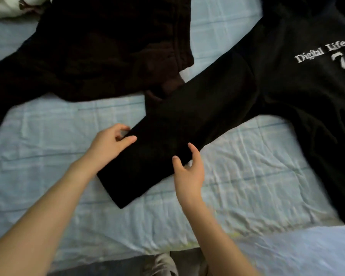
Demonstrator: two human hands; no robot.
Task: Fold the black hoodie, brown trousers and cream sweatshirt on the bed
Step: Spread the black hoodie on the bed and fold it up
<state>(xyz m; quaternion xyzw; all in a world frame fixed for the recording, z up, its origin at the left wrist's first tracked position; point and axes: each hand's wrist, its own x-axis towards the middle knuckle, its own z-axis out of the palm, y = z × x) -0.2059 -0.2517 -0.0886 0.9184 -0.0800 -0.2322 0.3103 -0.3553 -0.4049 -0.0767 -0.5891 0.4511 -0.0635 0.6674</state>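
The black hoodie (287, 86) lies spread on the bed at the right, white lettering on its chest. One sleeve (167, 140) stretches down-left toward me. My left hand (110, 144) pinches the sleeve's upper edge between thumb and fingers. My right hand (189, 172) hovers at the sleeve's lower edge with fingers loosely curved and nothing between them. The brown trousers (100, 50) lie crumpled at the upper left, their edge touching the sleeve. A bit of cream sweatshirt (10, 5) shows in the top left corner.
The bed is covered by a light blue checked sheet (247, 166), wrinkled at the near side. Its front edge runs along the bottom, with dark floor (112, 265) and part of my legs below it.
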